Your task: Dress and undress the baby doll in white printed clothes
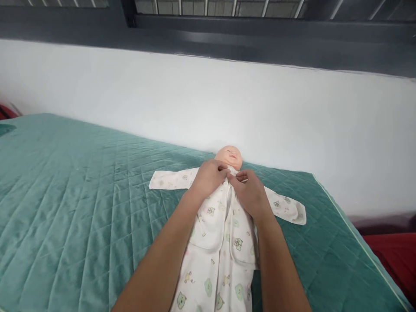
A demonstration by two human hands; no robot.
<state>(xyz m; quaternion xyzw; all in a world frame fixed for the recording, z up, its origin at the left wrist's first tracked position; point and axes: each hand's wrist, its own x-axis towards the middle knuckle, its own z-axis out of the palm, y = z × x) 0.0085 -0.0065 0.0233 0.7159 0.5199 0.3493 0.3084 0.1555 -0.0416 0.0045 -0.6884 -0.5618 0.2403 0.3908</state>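
A doll [230, 157] lies on its back on a green quilted cover, its head close to the white wall. It wears a white printed garment [208, 242] with both sleeves spread out to the sides. The front edges meet near the neck and part lower down the chest. My left hand [210, 175] pinches the garment's collar just below the doll's chin. Beside it, my right hand [249, 190] pinches the other side of the collar, its fingertips almost touching the left ones. Any fastener between the fingertips is too small to make out.
The green quilted cover [81, 195] stretches widely to the left and ends at a piped edge on the right. Behind it stands the white wall [195, 99] below a dark barred window frame [260, 43]. A red object [393, 255] is at the lower right.
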